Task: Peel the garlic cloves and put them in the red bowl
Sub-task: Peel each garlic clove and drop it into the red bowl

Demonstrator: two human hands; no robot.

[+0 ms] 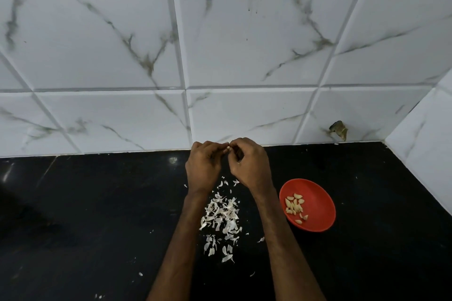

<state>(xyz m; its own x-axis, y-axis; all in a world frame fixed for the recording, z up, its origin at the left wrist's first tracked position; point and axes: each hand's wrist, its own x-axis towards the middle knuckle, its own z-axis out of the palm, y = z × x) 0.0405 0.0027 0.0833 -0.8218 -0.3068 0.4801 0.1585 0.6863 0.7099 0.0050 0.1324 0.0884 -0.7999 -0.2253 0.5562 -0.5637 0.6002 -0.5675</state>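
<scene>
Both the left hand and right hand curl their fingers onto one garlic clove, seemingly stripping skin; peelings lie on the worktop beneath the fingers, and the red bowl waits right of them.

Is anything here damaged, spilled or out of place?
Yes. A dark broken patch marks the wall tile just above the counter, beyond the red bowl. Garlic skins lie scattered on the counter left of the bowl, normal for peeling.

Your red bowl, toward the counter's right edge, holds pale peeled cloves; a single clove is pinched farther back.
</scene>
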